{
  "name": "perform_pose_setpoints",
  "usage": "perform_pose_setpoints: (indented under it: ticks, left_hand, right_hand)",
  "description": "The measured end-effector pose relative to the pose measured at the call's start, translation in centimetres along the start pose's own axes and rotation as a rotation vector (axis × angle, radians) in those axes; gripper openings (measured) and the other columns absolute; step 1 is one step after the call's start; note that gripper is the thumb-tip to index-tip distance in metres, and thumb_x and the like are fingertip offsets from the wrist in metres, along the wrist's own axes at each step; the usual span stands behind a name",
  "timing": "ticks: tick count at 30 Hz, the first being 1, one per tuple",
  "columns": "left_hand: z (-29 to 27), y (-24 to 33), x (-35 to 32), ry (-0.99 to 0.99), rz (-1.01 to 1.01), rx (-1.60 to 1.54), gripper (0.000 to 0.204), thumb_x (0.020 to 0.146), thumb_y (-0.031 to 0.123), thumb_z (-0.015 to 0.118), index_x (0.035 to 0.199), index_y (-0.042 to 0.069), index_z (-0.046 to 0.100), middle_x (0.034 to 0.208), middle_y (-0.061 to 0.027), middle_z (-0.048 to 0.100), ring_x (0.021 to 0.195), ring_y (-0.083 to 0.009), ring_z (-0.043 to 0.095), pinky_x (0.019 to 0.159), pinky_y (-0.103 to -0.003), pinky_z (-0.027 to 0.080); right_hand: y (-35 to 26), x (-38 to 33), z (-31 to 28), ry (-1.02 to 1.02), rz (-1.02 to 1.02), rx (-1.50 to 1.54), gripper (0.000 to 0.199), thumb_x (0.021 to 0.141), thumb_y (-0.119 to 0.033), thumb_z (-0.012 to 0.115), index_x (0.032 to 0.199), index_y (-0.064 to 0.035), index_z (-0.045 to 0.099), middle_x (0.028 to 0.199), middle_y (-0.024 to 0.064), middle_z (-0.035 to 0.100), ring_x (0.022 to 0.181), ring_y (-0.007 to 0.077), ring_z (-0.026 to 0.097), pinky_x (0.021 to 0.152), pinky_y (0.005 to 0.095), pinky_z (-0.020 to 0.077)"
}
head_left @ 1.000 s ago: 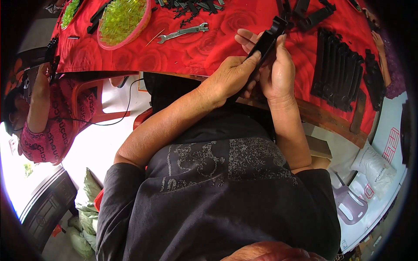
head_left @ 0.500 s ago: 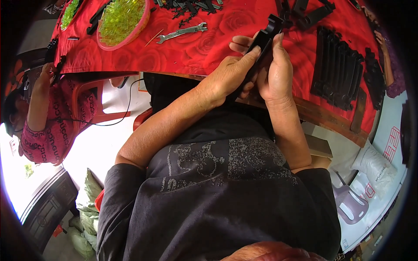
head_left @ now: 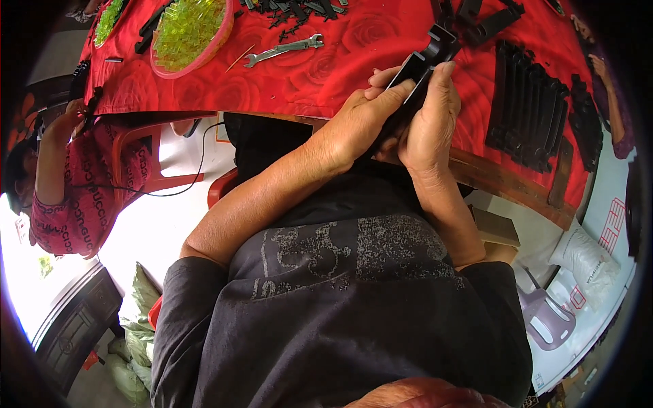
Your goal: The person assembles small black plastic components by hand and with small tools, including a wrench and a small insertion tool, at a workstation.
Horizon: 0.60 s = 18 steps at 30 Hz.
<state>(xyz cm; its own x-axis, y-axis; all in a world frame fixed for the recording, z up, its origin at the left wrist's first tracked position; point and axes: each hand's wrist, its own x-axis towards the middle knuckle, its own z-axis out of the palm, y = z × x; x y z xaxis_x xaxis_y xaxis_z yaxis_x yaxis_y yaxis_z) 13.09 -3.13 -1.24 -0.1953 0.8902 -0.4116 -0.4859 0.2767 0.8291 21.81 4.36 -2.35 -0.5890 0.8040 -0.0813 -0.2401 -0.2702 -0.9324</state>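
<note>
Head view: a pink bowl (head_left: 224, 30) on the red tablecloth (head_left: 326, 75) holds a heap of small yellow-green plastic pieces (head_left: 187, 27). Both hands are closed together on one long black plastic part (head_left: 425, 58): the left hand (head_left: 354, 126) wraps its lower end, the right hand (head_left: 430, 126) presses fingers along its side. The part's top sticks up above both hands, over the table edge.
</note>
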Motion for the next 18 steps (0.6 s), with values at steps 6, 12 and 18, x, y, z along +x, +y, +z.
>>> perform_pose_setpoints:
  ticks: [6,12,18]
  left_hand:
    - [-0.04,-0.25,-0.23,-0.07,0.04,0.005,0.044,0.104,0.042,0.044,0.089,0.004,0.059,0.054,-0.0034,0.051,0.045,-0.0127,0.05,0.04,-0.026,0.037]
    - [0.24,-0.3,-0.4,-0.086,0.095,0.005,0.042,0.105,0.041,0.043,0.108,0.004,0.062,0.057,-0.0036,0.052,0.047,-0.0121,0.052,0.042,-0.026,0.039]
    - [0.14,-0.47,-0.54,-0.103,0.14,0.041,0.038,0.104,0.036,0.042,0.114,0.004,0.061,0.058,-0.004,0.052,0.047,-0.0121,0.051,0.043,-0.026,0.039]
  right_hand:
    - [-0.57,-0.59,0.29,0.015,-0.126,-0.093,0.066,0.107,-0.051,0.027,0.086,0.0018,0.06,0.075,0.0117,0.069,0.063,0.0172,0.065,0.067,0.0309,0.0525]
    - [-0.88,-0.74,0.3,0.024,-0.212,-0.206,0.066,0.108,-0.048,0.025,0.084,0.0033,0.06,0.072,0.0131,0.068,0.068,0.0203,0.066,0.086,0.038,0.0548]
    - [-0.88,-0.97,0.62,0.064,-0.234,-0.277,0.065,0.108,-0.047,0.025,0.083,0.0026,0.06,0.072,0.0118,0.069,0.07,0.0194,0.065,0.084,0.0357,0.0544]
